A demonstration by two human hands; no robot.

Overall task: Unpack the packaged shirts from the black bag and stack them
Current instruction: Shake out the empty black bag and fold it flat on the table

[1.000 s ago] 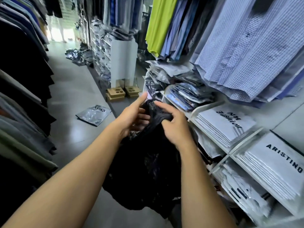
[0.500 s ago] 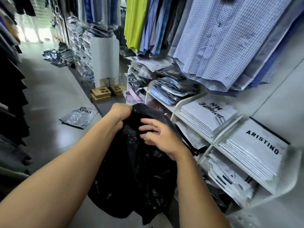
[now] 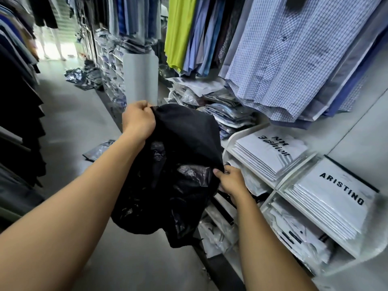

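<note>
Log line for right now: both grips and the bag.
left grip: holds black bag top rim | right grip: pinches bag's right rim | bag: held in air | unpacking: nothing drawn out yet

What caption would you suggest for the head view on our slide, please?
Left hand and right hand grip the black bag beside stacked white packages.
</note>
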